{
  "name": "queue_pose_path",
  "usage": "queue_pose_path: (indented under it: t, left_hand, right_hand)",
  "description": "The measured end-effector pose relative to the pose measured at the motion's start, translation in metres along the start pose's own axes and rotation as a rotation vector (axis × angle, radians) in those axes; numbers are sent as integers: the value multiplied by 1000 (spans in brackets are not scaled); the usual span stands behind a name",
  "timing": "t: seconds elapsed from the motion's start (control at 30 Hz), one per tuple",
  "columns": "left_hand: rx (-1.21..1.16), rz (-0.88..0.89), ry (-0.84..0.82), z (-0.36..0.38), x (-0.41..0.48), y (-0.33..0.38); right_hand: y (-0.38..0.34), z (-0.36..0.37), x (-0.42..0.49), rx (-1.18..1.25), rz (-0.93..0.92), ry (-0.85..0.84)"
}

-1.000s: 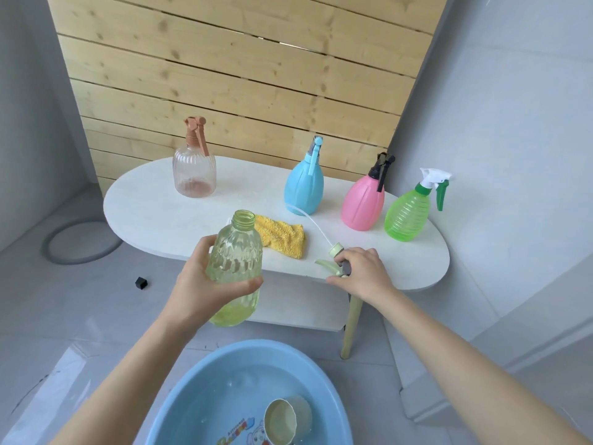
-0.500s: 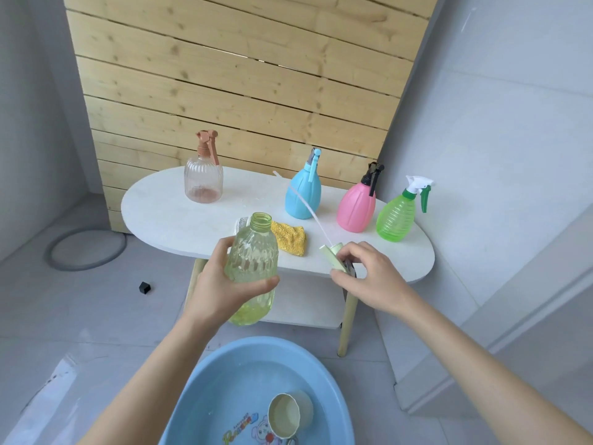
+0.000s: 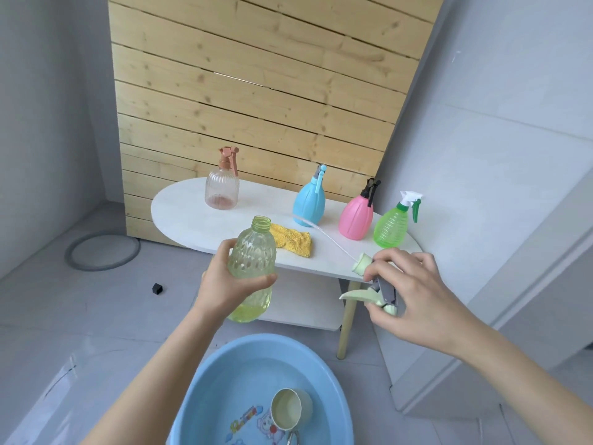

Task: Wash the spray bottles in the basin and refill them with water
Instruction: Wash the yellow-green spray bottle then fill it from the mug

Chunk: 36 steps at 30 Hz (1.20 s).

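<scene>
In the head view, the yellow-green bottle (image 3: 253,252) is held nearly upright between the edge of the table (image 3: 192,203) and the basin (image 3: 205,374), its long axis close to vertical and its threaded neck open at the top. It is gripped by the left hand (image 3: 231,281) — fingers wrapped round the far side of the ribbed body, thumb pressed across the front. The spray head (image 3: 369,284) is held to the right of the bottle and somewhat below its mouth, well apart from it. It is pinched by the right hand (image 3: 414,290) between thumb and curled fingertips, the trigger jutting leftward. Its dip tube (image 3: 324,236) is slanted up and to the left over the table, the free end seen just right of the neck — how far behind it cannot be told. The tube, it is judged, must be swung over the mouth and lowered in before the cap can be screwed on.
</scene>
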<state>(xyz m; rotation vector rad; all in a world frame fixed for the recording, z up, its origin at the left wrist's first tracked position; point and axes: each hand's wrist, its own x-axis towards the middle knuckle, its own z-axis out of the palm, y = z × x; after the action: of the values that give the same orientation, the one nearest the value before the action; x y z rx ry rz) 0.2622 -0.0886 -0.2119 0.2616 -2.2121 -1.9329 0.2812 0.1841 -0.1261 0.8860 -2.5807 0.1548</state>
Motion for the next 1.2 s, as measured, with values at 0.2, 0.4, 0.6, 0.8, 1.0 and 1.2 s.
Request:
queue_pose_path:
  t: [0.2, 0.4, 0.6, 0.8, 1.0, 1.2]
  left_hand:
    - [47, -12, 27, -12, -8, -2]
    - [64, -7, 48, -15, -11, -4]
    - [86, -1, 46, -14, -16, -4]
    - [103, -9, 49, -9, -18, -3]
    - [112, 22, 22, -3, -21, -2]
    - [179, 40, -24, 4, -26, 0]
  right_hand:
    - [-8, -9, -6, -130, -37, -42]
    - [-15, -23, -8, -171, -45, 25]
    - [-15, -29, -16, -238, -70, 62]
    - [-14, -42, -21, -262, -60, 66]
    - [-12, -50, -24, -299, -77, 9]
    - [-12, -58, -13, -310, -118, -9]
